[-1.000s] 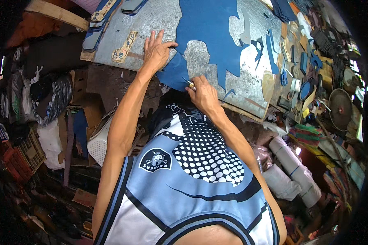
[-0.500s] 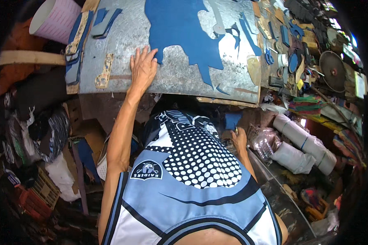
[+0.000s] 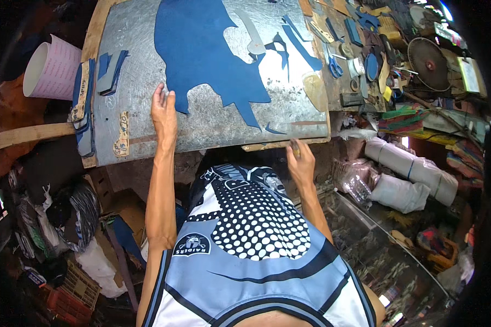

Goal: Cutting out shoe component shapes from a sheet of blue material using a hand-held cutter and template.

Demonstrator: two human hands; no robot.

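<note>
A large blue sheet (image 3: pixel 193 46), leather-like with an irregular cut outline, lies on a scratched metal-topped table (image 3: pixel 202 117). My left hand (image 3: pixel 165 114) is over the metal just left of the sheet's lower corner, turned on its side, fingers stretched away from me and holding nothing visible. At the table's front edge is my right hand (image 3: pixel 301 161), its fingers closed round a small dark-tipped tool that I cannot make out. Left of my left hand lies a flat tan pattern piece (image 3: pixel 121 135) with handwriting. A grey strip-shaped template (image 3: pixel 249 32) rests along the sheet's right side.
Stacked blue cut pieces (image 3: pixel 112 73) lie at the table's left. Blue-handled scissors (image 3: pixel 334 66), a tape roll (image 3: pixel 355 66) and scraps crowd the right side. A white cylinder (image 3: pixel 49 68) stands far left; wrapped rolls (image 3: pixel 412 166) lie right, below a round fan (image 3: pixel 430 64).
My right hand has risen to the table's front edge; the small blue piece near it is out of sight. My left hand has turned from palm-down onto its side. The view has shifted.
</note>
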